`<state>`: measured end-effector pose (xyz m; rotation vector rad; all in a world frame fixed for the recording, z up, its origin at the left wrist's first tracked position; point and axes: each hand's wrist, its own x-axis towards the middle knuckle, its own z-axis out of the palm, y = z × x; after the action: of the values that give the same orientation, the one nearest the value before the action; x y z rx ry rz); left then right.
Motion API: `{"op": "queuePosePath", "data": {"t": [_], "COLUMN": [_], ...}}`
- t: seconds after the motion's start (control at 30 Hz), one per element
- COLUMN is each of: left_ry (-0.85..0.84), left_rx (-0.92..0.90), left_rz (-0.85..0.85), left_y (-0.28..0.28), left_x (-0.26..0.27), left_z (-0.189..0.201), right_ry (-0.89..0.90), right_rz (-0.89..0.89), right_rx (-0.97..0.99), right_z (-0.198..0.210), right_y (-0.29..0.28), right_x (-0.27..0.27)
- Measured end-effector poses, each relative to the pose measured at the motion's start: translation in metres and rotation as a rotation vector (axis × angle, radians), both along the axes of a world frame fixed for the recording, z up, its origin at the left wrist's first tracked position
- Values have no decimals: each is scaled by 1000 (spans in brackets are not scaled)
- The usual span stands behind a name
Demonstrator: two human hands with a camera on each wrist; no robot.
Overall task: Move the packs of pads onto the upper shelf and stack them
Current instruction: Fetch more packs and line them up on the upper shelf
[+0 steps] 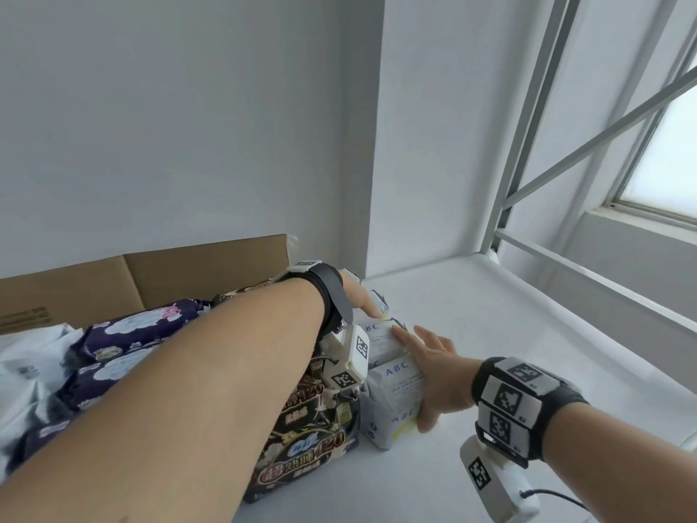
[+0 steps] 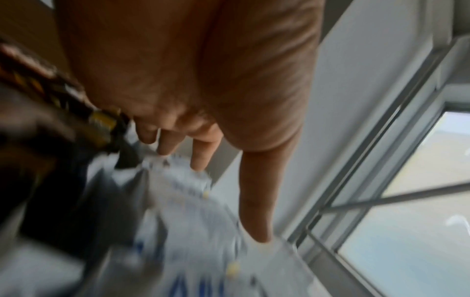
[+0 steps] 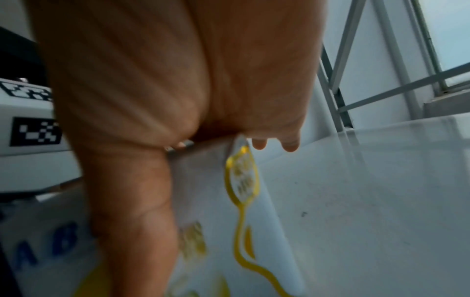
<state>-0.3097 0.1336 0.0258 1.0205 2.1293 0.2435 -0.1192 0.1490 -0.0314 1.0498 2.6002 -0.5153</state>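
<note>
Two white "ABC" packs of pads stand stacked on the white upper shelf [image 1: 509, 352], the upper pack [image 1: 379, 339] on the lower pack [image 1: 396, 390]. My left hand [image 1: 362, 300] reaches over from the left, and its straight fingers rest on the top of the upper pack [image 2: 193, 211]. My right hand [image 1: 430, 368] lies flat against the right side of the stack, thumb down by the lower pack's [image 3: 216, 221] front corner. In the left wrist view my left hand [image 2: 216, 140] has its thumb stretched down onto the white wrapper. The right hand [image 3: 178, 90] fills most of its wrist view.
Black floral packs [image 1: 309, 439] are stacked right against the white packs on their left. Further left lie dark purple packs [image 1: 124, 334], with an open cardboard box [image 1: 169, 281] behind them. A grey metal frame rail [image 1: 565, 277] and a window [image 1: 663, 164] bound the shelf on the right.
</note>
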Motion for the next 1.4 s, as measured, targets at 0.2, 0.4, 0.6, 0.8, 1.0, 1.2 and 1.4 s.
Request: {"op": "queuePosePath", "data": {"t": [0.2, 0.4, 0.6, 0.8, 1.0, 1.2, 1.4], "left_ry": [15, 202, 208, 249, 274, 280, 328], "left_rx": [50, -124, -196, -196, -213, -157, -28], "left_rz": [56, 13, -4, -23, -26, -23, 54], "left_y": [-34, -70, -79, -80, -77, -89, -136], "left_x": [-40, -68, -76, -83, -88, -89, -114], "left_z": [49, 27, 6, 3, -5, 1, 36], "right_ry": [41, 12, 6, 105, 95, 97, 189], "right_rz": [143, 427, 451, 394, 369, 340, 521], "right_rx": [36, 51, 205, 287, 305, 250, 160], "right_z": [43, 33, 1, -16, -17, -12, 17], "right_y": [-32, -95, -117, -115, -107, -110, -146], "right_x": [-25, -64, -84, -95, -107, -106, -116]}}
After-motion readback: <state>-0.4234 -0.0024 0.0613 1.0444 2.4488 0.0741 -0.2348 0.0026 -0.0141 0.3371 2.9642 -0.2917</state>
